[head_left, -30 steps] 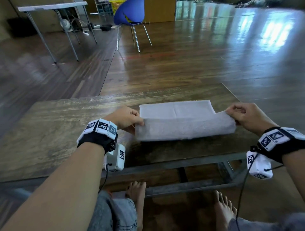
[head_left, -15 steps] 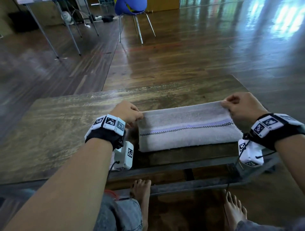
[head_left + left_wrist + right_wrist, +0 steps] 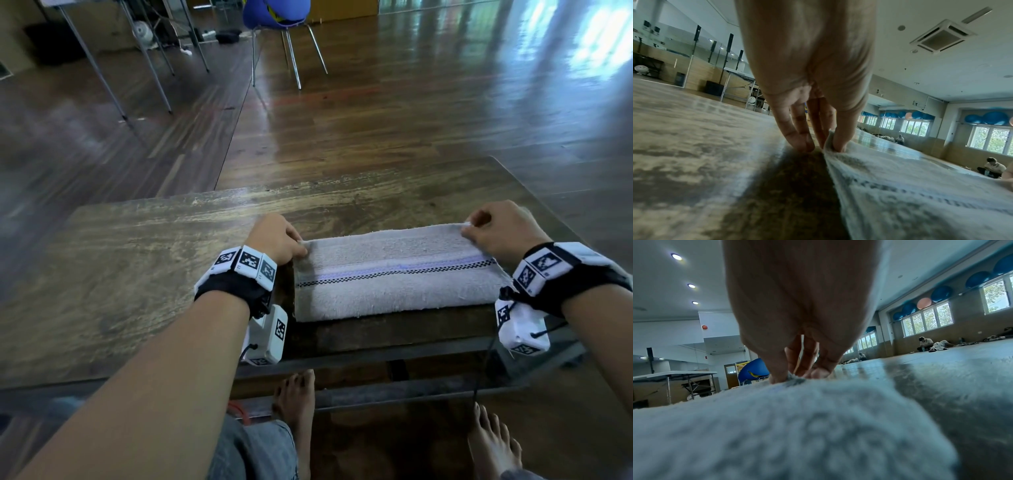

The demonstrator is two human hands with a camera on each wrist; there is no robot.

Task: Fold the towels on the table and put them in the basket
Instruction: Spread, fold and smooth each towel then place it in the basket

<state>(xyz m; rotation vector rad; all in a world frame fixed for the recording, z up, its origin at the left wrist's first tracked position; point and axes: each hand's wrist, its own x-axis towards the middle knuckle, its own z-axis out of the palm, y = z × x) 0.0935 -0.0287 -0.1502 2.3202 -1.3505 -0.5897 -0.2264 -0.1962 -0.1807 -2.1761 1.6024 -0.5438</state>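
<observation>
A pale grey towel (image 3: 394, 277) with a purple and checkered stripe lies folded in a long band near the front right of the wooden table (image 3: 137, 267). My left hand (image 3: 279, 241) pinches its far left corner between thumb and fingers, plainly seen in the left wrist view on the towel (image 3: 900, 186) edge under my left hand (image 3: 828, 146). My right hand (image 3: 496, 229) pinches the far right corner. In the right wrist view my right hand (image 3: 795, 376) holds a tuft of the towel (image 3: 777, 426). No basket is in view.
A blue chair (image 3: 277, 20) and a folding table (image 3: 102, 51) stand on the wooden floor beyond the table. My bare feet (image 3: 298, 401) rest below the table's front edge. People sit on the floor far off by the windows (image 3: 927, 344).
Both hands carried the towel's near edge over to the far edge, turning the striped side up. The towel now lies flat and my hands have settled on its far corners.
</observation>
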